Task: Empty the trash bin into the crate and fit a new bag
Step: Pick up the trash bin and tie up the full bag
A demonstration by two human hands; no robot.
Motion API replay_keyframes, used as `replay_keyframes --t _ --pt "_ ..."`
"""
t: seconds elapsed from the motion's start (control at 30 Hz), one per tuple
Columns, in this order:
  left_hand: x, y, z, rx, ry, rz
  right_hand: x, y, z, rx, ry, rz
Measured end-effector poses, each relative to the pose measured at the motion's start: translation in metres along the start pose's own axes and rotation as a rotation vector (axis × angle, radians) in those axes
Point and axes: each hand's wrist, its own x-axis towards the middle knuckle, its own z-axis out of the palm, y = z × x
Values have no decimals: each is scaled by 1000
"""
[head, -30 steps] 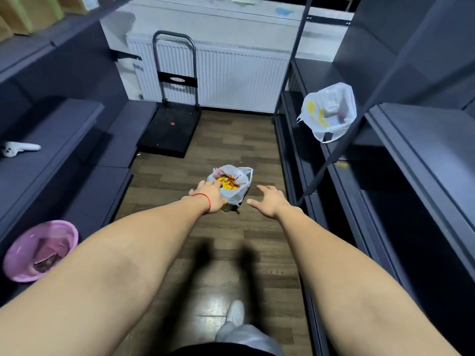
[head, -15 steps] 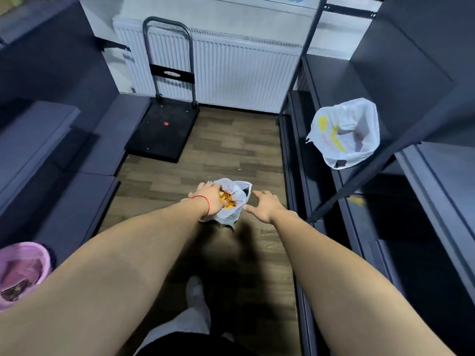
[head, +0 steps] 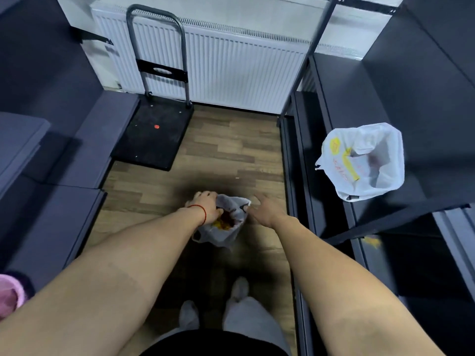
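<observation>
A small trash bin lined with a white bag [head: 226,233] stands on the wooden floor in front of my feet, with yellow and red scraps inside. My left hand [head: 207,206], a red string around its wrist, grips the bag's left rim. On the right rim rests my right hand [head: 264,210], fingers spread over the bag's edge; whether it grips is unclear. A second white bag with yellow print [head: 365,163] sits open on the dark shelf at the right. No crate is in view.
Dark shelving lines both sides of the narrow aisle. A black platform trolley [head: 154,132] stands at the far end before a white radiator [head: 231,70]. A pink bowl [head: 10,294] sits on the low left shelf. Yellow scraps [head: 372,241] lie on the right lower shelf.
I have stepped closer and the view has tilted down. My left hand closed on the bag's left rim and my right hand moved in from beside the bin onto the right rim.
</observation>
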Motion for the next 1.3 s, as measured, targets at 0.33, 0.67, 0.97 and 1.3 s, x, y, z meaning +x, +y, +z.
replay_keyframes --t 0.33,0.67,0.97,1.3 --pt "104 -20 34 -201 -2 -246 152 28 1 -92 -149 -104" --pt "289 -172 227 -167 -173 -467 403 149 134 -225 30 -11" --pt "390 -239 420 -412 -218 -281 550 240 283 76 -56 15" --pt "305 -203 337 -1048 337 -741 466 202 230 180 224 -14"
